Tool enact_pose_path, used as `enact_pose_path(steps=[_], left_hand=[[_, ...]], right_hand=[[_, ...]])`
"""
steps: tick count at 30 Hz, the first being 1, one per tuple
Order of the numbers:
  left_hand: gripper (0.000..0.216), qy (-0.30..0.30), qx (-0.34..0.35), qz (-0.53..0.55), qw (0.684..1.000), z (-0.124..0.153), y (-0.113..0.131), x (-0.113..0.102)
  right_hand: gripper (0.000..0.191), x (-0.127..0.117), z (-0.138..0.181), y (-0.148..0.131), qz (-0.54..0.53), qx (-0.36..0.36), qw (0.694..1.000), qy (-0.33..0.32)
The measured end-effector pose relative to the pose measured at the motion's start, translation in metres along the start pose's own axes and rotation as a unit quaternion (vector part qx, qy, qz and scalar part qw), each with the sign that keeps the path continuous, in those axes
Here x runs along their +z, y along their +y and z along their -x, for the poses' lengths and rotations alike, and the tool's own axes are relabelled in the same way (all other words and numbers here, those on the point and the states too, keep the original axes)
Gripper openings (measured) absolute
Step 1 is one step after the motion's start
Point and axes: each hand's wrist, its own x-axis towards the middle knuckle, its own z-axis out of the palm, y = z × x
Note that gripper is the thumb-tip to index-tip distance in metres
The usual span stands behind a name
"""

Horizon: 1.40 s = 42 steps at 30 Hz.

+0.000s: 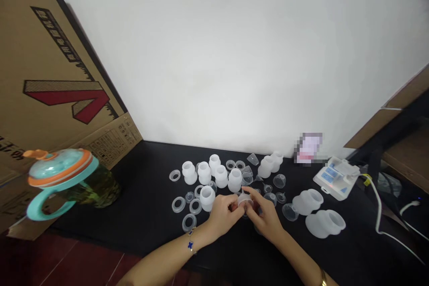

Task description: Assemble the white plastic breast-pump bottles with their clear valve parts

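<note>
My left hand [221, 214] and my right hand [264, 214] meet over the black table, fingers closed around one small translucent cap [245, 198] with a narrow tip pointing up. Fingers cover much of the cap's lower part. Just beyond the hands stand several white, waisted plastic bottles [235, 179] with open mouths; one bottle [207, 197] is right beside my left hand. Clear plastic rings [178, 204] lie to the left and behind. Small clear funnel-shaped pieces [279, 181] are scattered behind and to the right of my right hand.
More white bottles [325, 223] lie on their sides at the right. A white box with a cable [337, 178] sits behind them, near a pixelated object [309, 148]. At the left stand a lidded drink jug [90, 183] and a large cardboard box [50, 53]. A white wall [214, 53] rises behind.
</note>
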Motion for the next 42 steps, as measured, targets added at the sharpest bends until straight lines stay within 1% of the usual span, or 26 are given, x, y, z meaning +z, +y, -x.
enact_pose_path(steps=[3,7,10,17,20,24,27,31,37,42], left_hand=[[0.044,-0.009,0.003,0.016,1.0,0.0009,0.0021,-0.0009],[0.037,-0.023,0.011,0.051,0.998,0.002,0.0073,-0.0024],[0.031,-0.022,0.005,0.076,0.997,0.0024,0.0082,-0.0021],[0.025,0.0,-0.017,0.112,0.994,0.0039,0.0039,0.0009],[0.023,0.009,-0.019,0.135,0.991,0.0042,0.0028,0.0013],[0.021,0.024,-0.013,0.153,0.988,0.004,0.0031,0.001],[0.02,0.029,-0.009,0.155,0.987,0.0036,0.0051,0.001],[0.023,0.036,-0.01,0.128,0.991,0.0033,0.0067,0.0023],[0.02,0.015,-0.009,0.123,0.992,0.0039,0.0037,0.0044],[0.018,0.028,-0.016,0.123,0.992,0.0027,0.0022,0.0047]], right_hand=[[0.032,0.0,-0.0008,-0.0011,-0.038,0.02,0.999,0.021],[0.026,-0.0015,-0.0023,-0.0017,-0.069,0.049,0.996,0.021],[0.027,-0.0029,-0.0023,-0.0008,-0.08,0.064,0.995,0.013],[0.032,-0.0057,-0.0029,0.0007,-0.056,0.072,0.996,0.021],[0.032,-0.0052,-0.004,0.0003,-0.051,0.074,0.996,0.02],[0.037,-0.0042,-0.0047,-0.0006,-0.054,0.078,0.995,0.02],[0.036,-0.004,-0.0047,-0.0022,-0.041,0.075,0.996,0.012],[0.033,-0.0031,-0.0034,-0.0031,-0.048,0.079,0.996,0.007],[0.031,-0.0006,-0.0016,-0.0011,-0.056,0.084,0.995,-0.001],[0.028,0.0008,-0.0022,-0.0023,-0.04,0.073,0.997,-0.004]])
